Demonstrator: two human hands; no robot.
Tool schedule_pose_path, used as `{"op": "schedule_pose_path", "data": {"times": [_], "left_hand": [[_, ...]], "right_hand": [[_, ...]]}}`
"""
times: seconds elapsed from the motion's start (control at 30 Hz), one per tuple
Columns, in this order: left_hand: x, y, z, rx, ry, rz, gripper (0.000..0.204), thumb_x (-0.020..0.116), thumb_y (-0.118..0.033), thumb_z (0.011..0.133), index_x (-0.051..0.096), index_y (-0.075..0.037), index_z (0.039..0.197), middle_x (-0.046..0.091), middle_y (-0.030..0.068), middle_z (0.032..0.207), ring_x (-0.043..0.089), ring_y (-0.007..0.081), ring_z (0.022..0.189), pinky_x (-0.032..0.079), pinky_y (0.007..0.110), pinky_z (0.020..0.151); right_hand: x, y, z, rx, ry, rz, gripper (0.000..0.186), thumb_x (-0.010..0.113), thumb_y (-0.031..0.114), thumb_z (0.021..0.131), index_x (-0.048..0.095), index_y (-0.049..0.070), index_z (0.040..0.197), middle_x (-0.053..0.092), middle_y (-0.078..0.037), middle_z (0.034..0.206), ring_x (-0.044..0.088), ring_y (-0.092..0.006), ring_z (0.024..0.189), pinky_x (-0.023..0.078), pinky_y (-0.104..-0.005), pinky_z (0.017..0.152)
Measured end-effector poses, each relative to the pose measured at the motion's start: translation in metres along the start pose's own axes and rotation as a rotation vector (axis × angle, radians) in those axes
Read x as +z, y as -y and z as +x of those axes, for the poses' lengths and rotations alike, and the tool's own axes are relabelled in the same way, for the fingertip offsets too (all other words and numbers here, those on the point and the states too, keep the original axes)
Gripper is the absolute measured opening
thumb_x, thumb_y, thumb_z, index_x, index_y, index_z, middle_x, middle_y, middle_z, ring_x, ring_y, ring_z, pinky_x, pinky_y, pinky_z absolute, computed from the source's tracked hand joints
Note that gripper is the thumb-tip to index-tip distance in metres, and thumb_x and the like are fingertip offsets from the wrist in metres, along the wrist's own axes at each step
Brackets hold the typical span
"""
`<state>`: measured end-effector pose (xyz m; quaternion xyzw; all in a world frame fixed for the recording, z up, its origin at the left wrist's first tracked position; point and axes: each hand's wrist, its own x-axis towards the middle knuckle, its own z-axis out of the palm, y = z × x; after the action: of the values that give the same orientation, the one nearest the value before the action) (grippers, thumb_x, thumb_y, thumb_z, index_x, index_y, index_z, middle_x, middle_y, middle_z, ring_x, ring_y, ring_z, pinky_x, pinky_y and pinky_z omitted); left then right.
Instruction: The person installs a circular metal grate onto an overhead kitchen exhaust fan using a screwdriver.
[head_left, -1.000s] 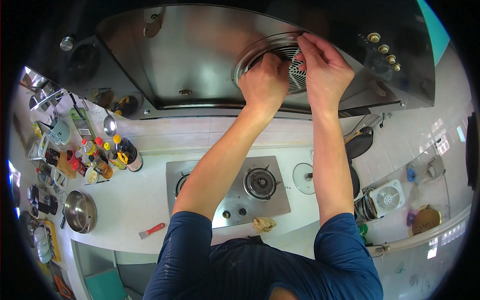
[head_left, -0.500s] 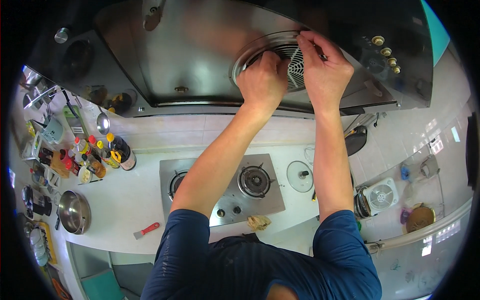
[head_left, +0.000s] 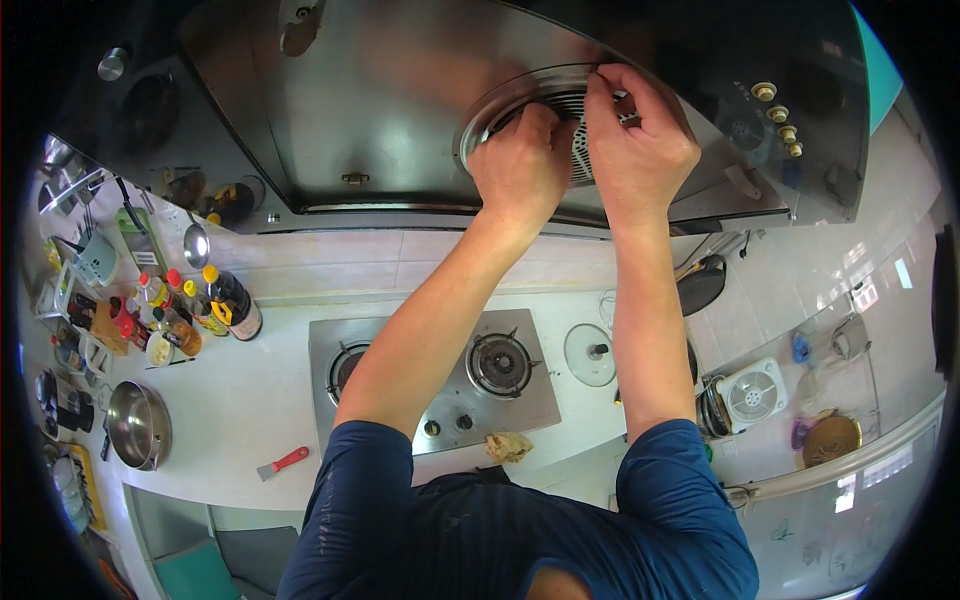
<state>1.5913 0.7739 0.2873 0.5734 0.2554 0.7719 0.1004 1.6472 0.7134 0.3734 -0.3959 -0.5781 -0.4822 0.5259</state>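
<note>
Above the counter, the underside of a dark range hood (head_left: pixel 370 120) has a round slotted vent grille (head_left: pixel 581 150) set in a metal ring. Both my arms reach up to it. My left hand (head_left: pixel 522 165) is closed, its fingers curled at the left side of the grille, with the fingertips hidden. On the right side, my right hand (head_left: pixel 645 150) pinches at the grille's edge, thumb and forefinger near the upper rim. Between the two hands only a strip of slots shows.
Below stands a two-burner gas stove (head_left: pixel 540 400), with a crumpled cloth (head_left: pixel 508 446) at its front edge. A red-handled scraper (head_left: pixel 290 458), a steel pan (head_left: pixel 140 425) and several sauce bottles (head_left: pixel 232 302) are to the left. A glass lid (head_left: pixel 588 355) lies right of the stove.
My right hand has shifted slightly left across the grille and covers more of its slots. My left hand keeps its place on the grille. The whole view has moved a little.
</note>
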Motion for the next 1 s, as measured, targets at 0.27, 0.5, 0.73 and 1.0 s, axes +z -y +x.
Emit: {"op": "schedule_pose_path", "data": {"times": [0.27, 0.5, 0.73, 1.0], "left_hand": [[-0.001, 0.000, 0.000, -0.024, 0.007, 0.006, 0.012, 0.079, -0.016, 0.083, 0.068, -0.013, 0.079, 0.070, 0.0062, 0.065, 0.068, 0.0320, 0.057, 0.052, 0.045, 0.053], [-0.001, -0.003, 0.001, -0.052, 0.031, 0.015, 0.020, 0.084, -0.025, 0.083, 0.068, -0.013, 0.078, 0.070, 0.0059, 0.063, 0.068, 0.0305, 0.057, 0.051, 0.044, 0.054], [-0.003, -0.002, 0.001, 0.002, -0.010, -0.006, 0.021, 0.085, -0.017, 0.080, 0.065, -0.009, 0.078, 0.071, 0.0076, 0.072, 0.068, 0.0315, 0.061, 0.050, 0.044, 0.054], [-0.004, 0.000, 0.000, -0.037, 0.041, -0.007, 0.021, 0.083, -0.021, 0.083, 0.065, -0.010, 0.080, 0.072, 0.0095, 0.073, 0.069, 0.0339, 0.063, 0.050, 0.047, 0.052]], "right_hand": [[-0.001, -0.001, 0.001, -0.022, 0.015, -0.049, 0.009, 0.081, 0.002, 0.081, 0.080, 0.004, 0.090, 0.077, -0.004, 0.081, 0.068, -0.0119, 0.063, 0.053, -0.0258, 0.060], [-0.001, -0.007, -0.005, 0.179, 0.025, 0.093, 0.011, 0.080, 0.002, 0.078, 0.081, 0.005, 0.088, 0.078, -0.010, 0.080, 0.076, -0.0202, 0.069, 0.058, -0.0296, 0.064], [-0.003, 0.004, 0.003, 0.051, 0.038, 0.026, 0.009, 0.079, 0.003, 0.079, 0.080, 0.005, 0.088, 0.078, -0.010, 0.082, 0.076, -0.0235, 0.072, 0.059, -0.0326, 0.067], [-0.004, 0.007, 0.002, -0.020, 0.066, -0.193, 0.007, 0.078, 0.005, 0.083, 0.079, 0.005, 0.089, 0.076, -0.006, 0.083, 0.072, -0.0159, 0.070, 0.056, -0.0291, 0.066]]}}
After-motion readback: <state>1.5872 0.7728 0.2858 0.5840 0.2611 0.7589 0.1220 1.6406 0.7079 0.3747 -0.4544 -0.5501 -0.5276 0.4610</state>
